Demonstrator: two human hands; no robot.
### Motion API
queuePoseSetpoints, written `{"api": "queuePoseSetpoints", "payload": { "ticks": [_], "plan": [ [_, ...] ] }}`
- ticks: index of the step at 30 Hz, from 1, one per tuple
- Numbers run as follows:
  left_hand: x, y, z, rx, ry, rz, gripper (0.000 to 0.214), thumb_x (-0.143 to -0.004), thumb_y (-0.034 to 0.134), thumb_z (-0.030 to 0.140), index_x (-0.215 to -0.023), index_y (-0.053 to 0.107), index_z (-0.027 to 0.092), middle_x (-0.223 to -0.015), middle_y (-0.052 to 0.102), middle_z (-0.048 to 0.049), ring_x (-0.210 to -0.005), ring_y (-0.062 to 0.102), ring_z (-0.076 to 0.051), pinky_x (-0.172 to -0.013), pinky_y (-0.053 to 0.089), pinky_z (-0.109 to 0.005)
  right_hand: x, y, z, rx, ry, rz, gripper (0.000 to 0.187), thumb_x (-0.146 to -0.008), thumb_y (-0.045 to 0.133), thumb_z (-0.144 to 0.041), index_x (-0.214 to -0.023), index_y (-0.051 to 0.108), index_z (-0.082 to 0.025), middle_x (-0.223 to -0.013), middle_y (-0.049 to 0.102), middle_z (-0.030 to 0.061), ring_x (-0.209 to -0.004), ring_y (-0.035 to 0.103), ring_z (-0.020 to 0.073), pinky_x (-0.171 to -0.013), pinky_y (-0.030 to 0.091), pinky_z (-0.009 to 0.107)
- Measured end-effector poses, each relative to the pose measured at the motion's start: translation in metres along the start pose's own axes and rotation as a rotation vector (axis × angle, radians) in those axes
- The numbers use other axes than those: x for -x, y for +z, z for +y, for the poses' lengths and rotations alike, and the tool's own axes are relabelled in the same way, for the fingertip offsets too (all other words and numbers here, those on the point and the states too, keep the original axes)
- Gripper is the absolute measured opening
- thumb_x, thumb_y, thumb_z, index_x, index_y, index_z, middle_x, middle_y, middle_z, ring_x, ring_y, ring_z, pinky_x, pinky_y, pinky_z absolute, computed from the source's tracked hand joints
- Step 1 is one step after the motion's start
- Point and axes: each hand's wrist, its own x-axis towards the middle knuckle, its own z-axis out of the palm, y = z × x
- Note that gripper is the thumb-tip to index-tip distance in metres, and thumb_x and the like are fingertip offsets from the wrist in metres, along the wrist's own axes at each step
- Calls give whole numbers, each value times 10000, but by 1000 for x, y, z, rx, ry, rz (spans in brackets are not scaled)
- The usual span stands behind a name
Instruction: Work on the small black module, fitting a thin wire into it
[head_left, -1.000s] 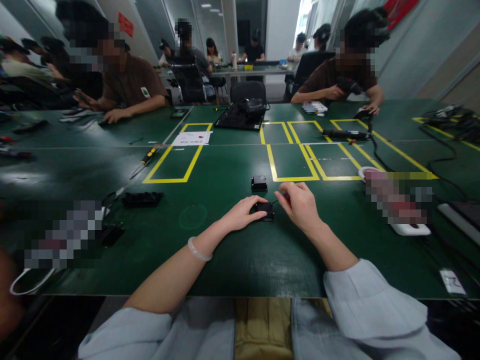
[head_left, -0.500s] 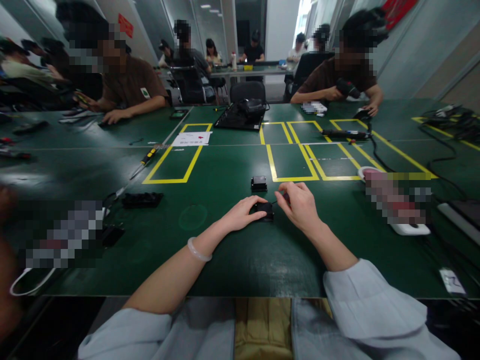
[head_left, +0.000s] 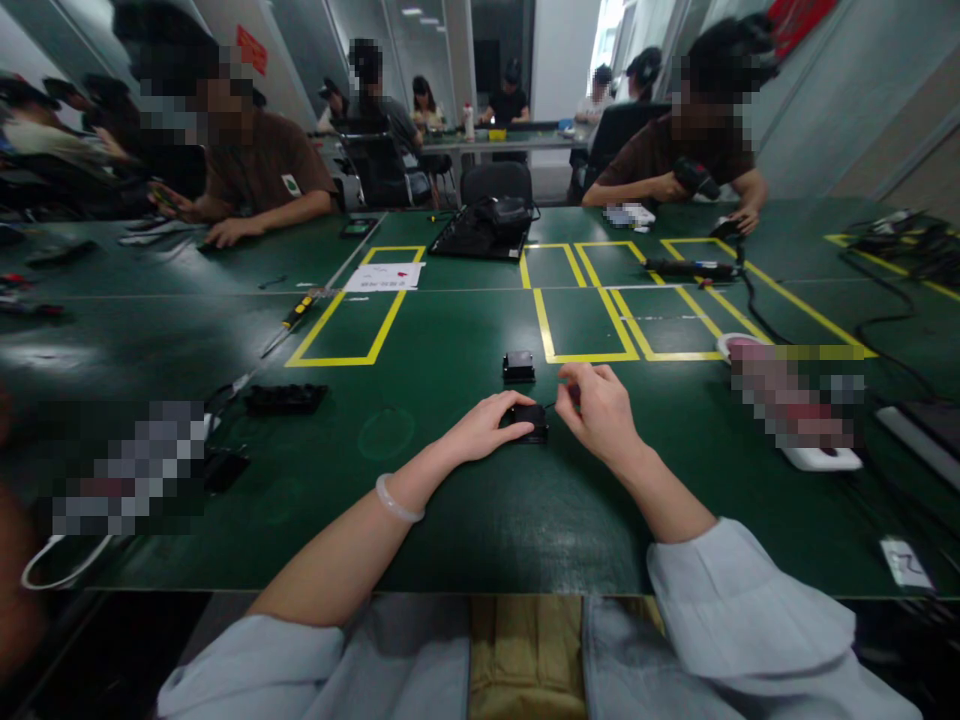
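Note:
My left hand (head_left: 491, 425) is closed on a small black rectangular block (head_left: 534, 420), thumb along its near side and fingers over its far side, pressing it against the table. In my right hand (head_left: 598, 402), fingers curled, is a slim tool that looks like a screwdriver; its thin dark shaft (head_left: 551, 405) points left at the block's right side. The handle is mostly hidden, and I cannot tell if the tip touches. A second small black block (head_left: 518, 366) stands just beyond my left fingers.
Green table (head_left: 450, 540) with yellow tape rectangles. Left lie a yellow-black screwdriver (head_left: 298, 312), a black part (head_left: 285, 399) and a blurred power strip (head_left: 135, 470); another strip (head_left: 821, 458) is at right. Farther back are a black panel (head_left: 480, 235), a black tool (head_left: 694, 269) and co-workers.
My right hand has shifted very slightly to the right, away from the block. My left hand and the block stay in place.

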Motion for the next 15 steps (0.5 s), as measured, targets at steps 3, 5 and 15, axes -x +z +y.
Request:
{"api": "queuePoseSetpoints", "payload": {
  "ticks": [3, 5, 15],
  "plan": [
    [0, 1, -1, -2, 8, 10, 368, -918, 542, 428, -1215, 547, 210, -1175, 616, -63, -1077, 579, -231, -940, 435, -358, 0, -2, -1, -12, 1, -13, 96, -910, 458, -217, -987, 510, -196, -691, 598, -5, -591, 540, 151, -737, 425, 318],
    [0, 1, -2, -3, 10, 10, 366, -919, 540, 429, -1214, 549, 211, -1178, 617, -65, -1075, 581, -232, -946, 434, -363, -1, -3, -2, -15, -1, -10, 76, -919, 470, -248, -959, 517, -202, -690, 602, -6, -598, 544, 150, -729, 418, 311],
    [0, 0, -1, -10, -1, 5, 372, -919, 539, 433, -1214, 547, 208, -1179, 617, -68, -1082, 578, -234, -942, 435, -363, -1, -3, -3, -10, 8, 0, 97, -908, 450, -200, -986, 507, -198, -697, 605, 1, -610, 549, 158, -733, 423, 311]
  ]
}}
